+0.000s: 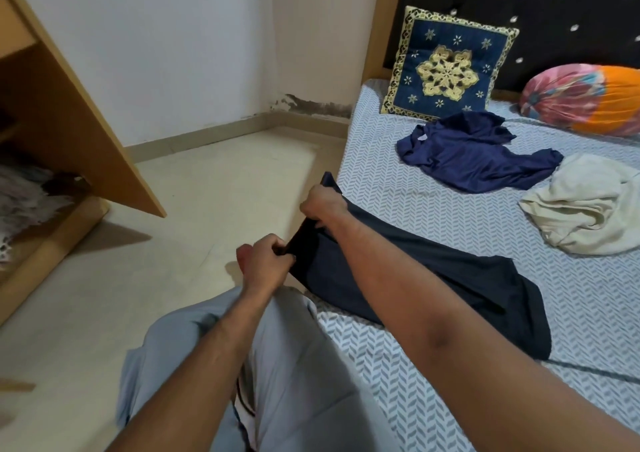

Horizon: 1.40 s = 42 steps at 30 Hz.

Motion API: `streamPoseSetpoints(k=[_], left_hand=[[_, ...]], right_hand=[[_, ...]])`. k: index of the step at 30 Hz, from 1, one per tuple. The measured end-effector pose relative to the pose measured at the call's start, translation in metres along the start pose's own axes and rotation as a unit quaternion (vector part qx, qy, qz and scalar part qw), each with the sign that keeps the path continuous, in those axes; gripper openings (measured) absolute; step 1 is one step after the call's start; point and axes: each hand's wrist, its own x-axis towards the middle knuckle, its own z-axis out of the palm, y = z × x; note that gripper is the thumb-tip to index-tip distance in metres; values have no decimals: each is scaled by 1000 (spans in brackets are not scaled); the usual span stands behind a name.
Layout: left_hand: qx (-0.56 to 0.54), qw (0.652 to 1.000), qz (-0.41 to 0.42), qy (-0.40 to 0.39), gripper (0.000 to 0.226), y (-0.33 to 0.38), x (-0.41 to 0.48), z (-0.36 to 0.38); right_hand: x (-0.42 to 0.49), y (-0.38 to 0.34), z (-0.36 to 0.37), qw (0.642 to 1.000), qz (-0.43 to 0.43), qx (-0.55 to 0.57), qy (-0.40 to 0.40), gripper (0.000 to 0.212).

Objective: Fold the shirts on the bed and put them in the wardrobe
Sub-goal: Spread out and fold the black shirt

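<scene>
A dark navy shirt (450, 285) lies spread over the near edge of the bed (398, 375). My left hand (265, 261) grips its edge near the bed's side, fingers curled round the cloth. My right hand (323, 203) grips the same edge a little farther along and lifts it. A crumpled blue shirt (474, 155) lies farther up the bed, below a cushion. A crumpled cream shirt (588, 205) lies at the right.
The wooden wardrobe (69, 129) stands open at the left, with clothes (24, 191) on a low shelf. Pale floor (214, 181) separates it from the bed. A blue patterned cushion (446, 67) and an orange-pink bolster (585, 98) lean on the dark headboard (519, 1).
</scene>
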Motion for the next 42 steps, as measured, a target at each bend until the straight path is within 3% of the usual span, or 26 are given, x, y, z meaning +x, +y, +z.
streamPoseSetpoints(k=[4, 6, 10, 13, 16, 23, 33, 36, 42], left_hand=[[-2, 996, 91, -16, 15, 13, -20, 12], [10, 989, 130, -65, 18, 16, -31, 31], [73, 959, 182, -204, 39, 27, -51, 78], [77, 941, 185, -272, 73, 33, -59, 105], [122, 944, 181, -248, 87, 29, -55, 133], [299, 899, 213, -238, 80, 12, -56, 170], [195, 905, 204, -319, 72, 23, -61, 199], [165, 913, 193, -321, 71, 22, -65, 202], [116, 928, 173, -310, 68, 18, -53, 200]], right_hand=[[-8, 21, -14, 998, 14, 43, -42, 8], [-10, 51, -14, 992, 27, 120, -40, 27], [-40, 140, -21, 968, 43, 245, -22, 83], [-66, 204, -27, 951, 68, 300, -13, 85], [-86, 266, -35, 935, 99, 341, -6, 85], [-112, 352, -58, 895, 157, 417, -10, 80], [-128, 400, -76, 884, 223, 411, 16, 70], [-131, 403, -72, 880, 220, 419, 32, 77], [-161, 406, -53, 906, 178, 384, 37, 105]])
